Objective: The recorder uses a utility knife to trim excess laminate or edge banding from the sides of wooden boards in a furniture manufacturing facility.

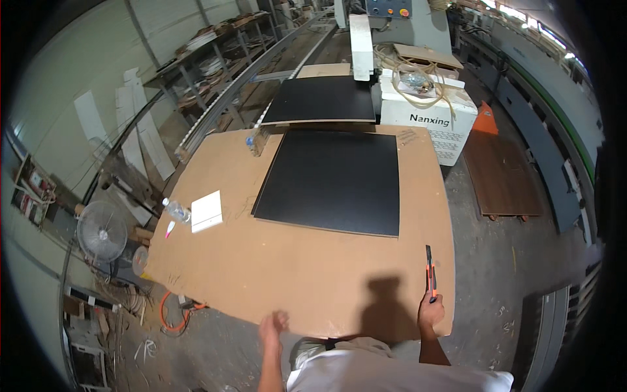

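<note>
My right hand [430, 312] grips an orange and black utility knife [430, 277] near the right edge of a brown board-topped table [313, 274]. Its blade end points away from me. At the table's near edge, my left hand [273, 324] is loosely curled, with nothing visible in it. Beyond both hands lies a black rectangular panel [333, 179] with a pale cut edge. A second black panel [321, 99] rests farther back, at the table's far edge. Neither hand touches the panels.
On the table's left are a clear plastic bottle [177, 211], a white pad [207, 212] and a small pink-and-white object [170, 228]. A fan [102, 232] stands left. A white box [428, 121] with coiled tubing stands behind right, near a brown low cart [503, 176].
</note>
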Motion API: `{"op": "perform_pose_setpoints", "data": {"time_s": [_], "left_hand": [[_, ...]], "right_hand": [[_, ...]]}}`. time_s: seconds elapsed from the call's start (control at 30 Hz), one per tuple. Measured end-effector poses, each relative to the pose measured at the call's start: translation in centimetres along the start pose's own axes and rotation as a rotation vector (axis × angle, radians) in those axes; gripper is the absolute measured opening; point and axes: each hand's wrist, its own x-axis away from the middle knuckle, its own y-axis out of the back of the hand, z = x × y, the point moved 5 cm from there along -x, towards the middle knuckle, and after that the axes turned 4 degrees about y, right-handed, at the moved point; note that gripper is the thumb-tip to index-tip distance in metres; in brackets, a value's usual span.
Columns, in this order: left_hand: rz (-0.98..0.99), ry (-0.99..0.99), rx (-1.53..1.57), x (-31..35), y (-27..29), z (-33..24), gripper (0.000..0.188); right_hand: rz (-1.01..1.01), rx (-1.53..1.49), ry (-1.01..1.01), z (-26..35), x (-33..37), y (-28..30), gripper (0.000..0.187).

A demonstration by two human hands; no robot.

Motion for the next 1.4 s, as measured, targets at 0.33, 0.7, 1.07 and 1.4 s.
{"op": "perform_pose_setpoints", "data": {"time_s": [0.33,0.7,1.07,1.4], "left_hand": [[0.601,0.016,-0.195,-19.0,-28.9,-15.9,0.024],[0.621,0.095,0.269,-47.4,-62.4,-25.1,0.079],[0.446,-0.006,0.423,-50.3,-65.6,-25.5,0.041],[0.570,0.190,0.289,-30.6,-42.7,-18.9,0.037]], "right_hand": [[0.020,-0.035,-0.010,3.1,-0.1,-0.8,0.039],[0.082,0.168,-0.225,7.0,-1.1,-2.8,0.055],[0.109,0.188,-0.219,4.9,-1.6,-3.5,0.048],[-0.086,0.128,-0.060,3.2,-1.4,-3.0,0.038]]}}
